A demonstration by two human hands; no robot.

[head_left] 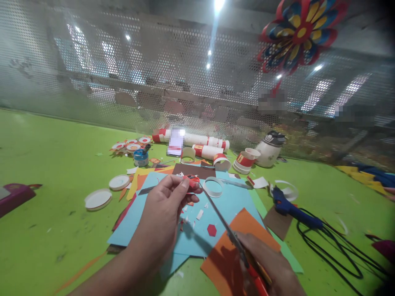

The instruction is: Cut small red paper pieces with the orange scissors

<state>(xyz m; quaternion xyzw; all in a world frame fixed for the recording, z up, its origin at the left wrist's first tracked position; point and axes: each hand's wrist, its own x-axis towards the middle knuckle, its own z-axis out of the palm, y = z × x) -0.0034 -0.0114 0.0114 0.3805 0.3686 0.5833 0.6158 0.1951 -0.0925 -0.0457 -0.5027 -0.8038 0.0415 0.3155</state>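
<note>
My left hand (pixel 163 209), fingers pinched, holds a small red paper piece (pixel 191 179) above a pile of coloured paper. In my right hand (pixel 268 259) is a pair of scissors (pixel 226 228) with red handles. Their long blades point up and left, the tips close to the red paper. Below lie a light blue sheet (pixel 222 205), scattered white and red scraps, a red paper hexagon (pixel 211 230) and an orange sheet (pixel 234 250). A white paper ring (pixel 213 187) rests on the blue sheet, just beyond the blade tips.
A blue glue gun (pixel 296 211) with a black cable lies at right. White discs (pixel 98 200), a blue jar (pixel 141 158) and paper flowers (pixel 133 146) sit left. At the back are a phone (pixel 175 142), paper-cup tubes (pixel 197 139), cups (pixel 243 161) and a white pot (pixel 269 151).
</note>
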